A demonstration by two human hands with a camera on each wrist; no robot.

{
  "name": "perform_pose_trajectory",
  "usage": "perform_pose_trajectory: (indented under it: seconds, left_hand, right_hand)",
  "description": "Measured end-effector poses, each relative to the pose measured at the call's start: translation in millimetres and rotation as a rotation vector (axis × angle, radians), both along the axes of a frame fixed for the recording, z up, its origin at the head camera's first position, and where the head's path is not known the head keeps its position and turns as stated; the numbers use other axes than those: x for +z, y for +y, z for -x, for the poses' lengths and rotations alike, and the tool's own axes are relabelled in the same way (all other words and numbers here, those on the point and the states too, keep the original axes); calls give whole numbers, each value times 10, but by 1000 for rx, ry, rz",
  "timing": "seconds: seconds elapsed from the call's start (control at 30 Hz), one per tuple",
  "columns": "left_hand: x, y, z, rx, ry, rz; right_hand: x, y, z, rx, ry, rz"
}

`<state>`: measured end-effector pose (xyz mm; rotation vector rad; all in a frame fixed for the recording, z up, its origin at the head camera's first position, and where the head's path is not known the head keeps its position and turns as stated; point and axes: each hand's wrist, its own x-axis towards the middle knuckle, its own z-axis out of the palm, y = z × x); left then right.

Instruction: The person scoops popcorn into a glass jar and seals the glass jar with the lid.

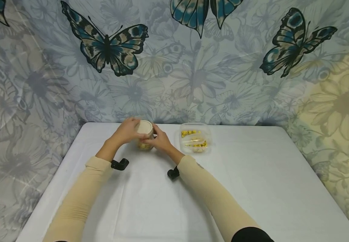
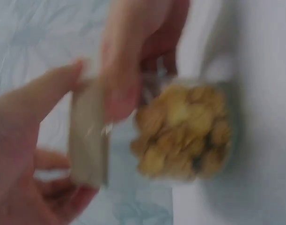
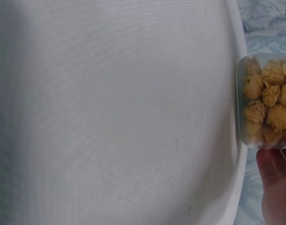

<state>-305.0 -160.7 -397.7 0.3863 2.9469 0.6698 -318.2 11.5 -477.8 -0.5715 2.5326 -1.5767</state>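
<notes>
A clear jar of golden popcorn stands near the table's back edge, topped by a round beige lid. My left hand grips the lid from the left, thumb on one side and fingers on the other in the left wrist view. From the right, my right hand holds the jar near its top, its thumb overlapping the lid's edge in the left wrist view. Popcorn fills much of the glass in the right wrist view, with right fingertips against its side.
Right of the jar, a clear plastic container holds yellow popcorn pieces. Both stand on a table with a white cloth. Directly behind its back edge hangs a butterfly-patterned backdrop.
</notes>
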Motion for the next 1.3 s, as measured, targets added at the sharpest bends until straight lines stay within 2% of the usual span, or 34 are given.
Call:
perform_pose_trajectory:
  seconds: [0.13, 0.23, 0.3, 0.53, 0.8, 0.97, 1.13, 1.3]
  left_hand:
    - [-30, 160, -96, 99, 102, 62]
    - [-53, 201, -111, 131, 134, 68]
    - [-75, 185, -86, 123, 135, 48]
    - [-160, 45, 40, 17, 94, -47]
    - [-198, -87, 76, -45, 25, -156]
    - [-221, -125, 45, -5, 1, -222]
    - [-240, -94, -36, 38, 54, -267]
    - [-252, -66, -107, 57, 99, -263]
  right_hand:
    - [2, 23, 2, -2, -13, -12]
    - [-4, 22, -2, -4, -14, -8]
    - [-16, 11, -4, -7, -9, -2]
    - [-40, 10, 28, -24, 3, 1]
    - [-17, 21, 25, 6, -14, -3]
    - [-7, 28, 29, 12, 0, -26]
    - [-8, 39, 34, 15, -13, -13]
    - [-19, 46, 42, 24, -35, 1]
